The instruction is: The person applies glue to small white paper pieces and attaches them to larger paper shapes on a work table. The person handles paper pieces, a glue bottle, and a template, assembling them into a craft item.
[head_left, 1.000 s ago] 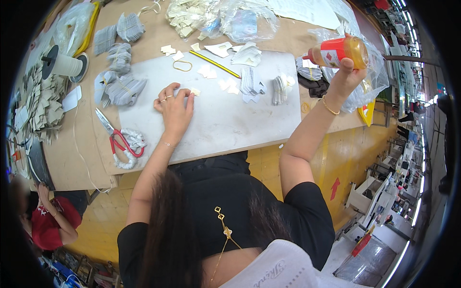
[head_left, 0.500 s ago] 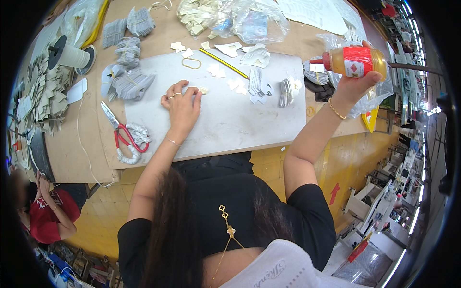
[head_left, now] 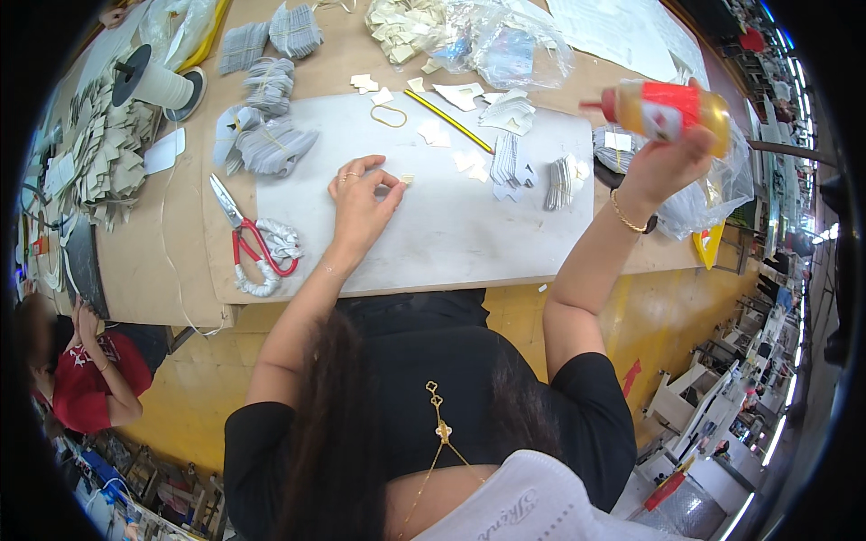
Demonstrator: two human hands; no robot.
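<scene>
My left hand [head_left: 361, 200] rests on a white work board [head_left: 451, 234], its fingertips pinching a small pale cut piece [head_left: 407, 179] against the surface. My right hand [head_left: 663, 167] is raised above the board's right end and grips a yellow glue bottle [head_left: 672, 108] with a red label and red nozzle, tipped on its side with the nozzle pointing left. Small stacks of grey-white cut pieces [head_left: 505, 167] lie on the board between the two hands. A yellow pencil [head_left: 446, 120] lies at the board's far edge.
Red-handled scissors [head_left: 248, 243] lie left of the board, near grey bundled pieces [head_left: 271, 144] and a thread spool [head_left: 158, 83]. Clear plastic bags [head_left: 501, 41] sit at the far edge. A person in a red top [head_left: 90, 379] sits low at the left.
My right hand has swung the glue bottle further left and tipped it onto its side. My left hand has stayed on the small piece.
</scene>
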